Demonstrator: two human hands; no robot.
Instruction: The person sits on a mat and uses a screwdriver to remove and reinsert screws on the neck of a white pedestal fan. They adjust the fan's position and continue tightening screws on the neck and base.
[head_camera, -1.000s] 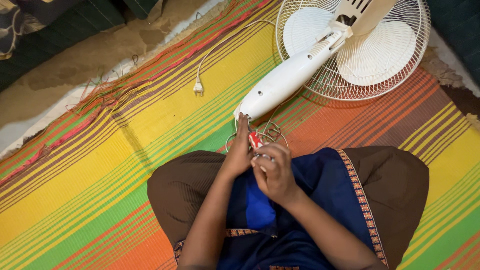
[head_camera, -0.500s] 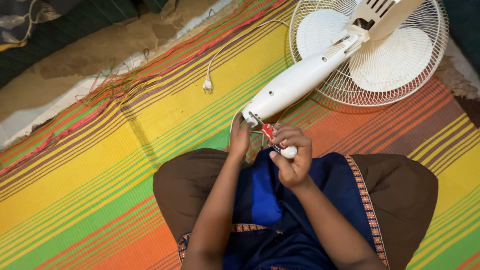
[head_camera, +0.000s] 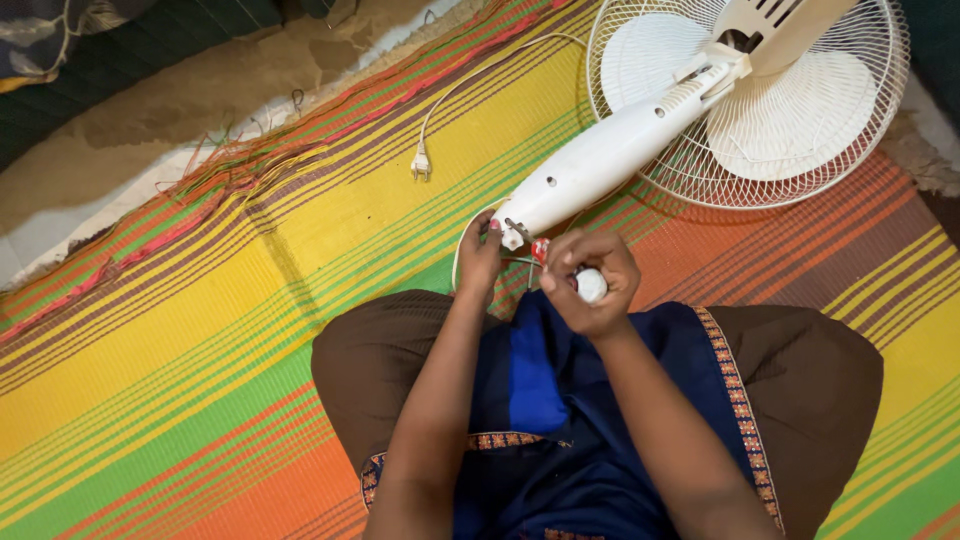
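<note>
A white pedestal fan lies on the striped mat, its stem running from the round grille down toward my lap. My left hand pinches the stem's lower end, where thin wires stick out. My right hand is closed around a screwdriver with a red and white handle. Its tip points at that same end of the stem. Both hands are close together just above my knees.
The fan's white cord ends in a plug lying on the yellow stripes to the left of the stem. The mat has a frayed far edge, with bare earth floor beyond it. Dark cloth lies at the top left.
My right hand has turned the screwdriver and brought it up to the stem's end. My left hand has stayed on that end. The view has shifted slightly.
</note>
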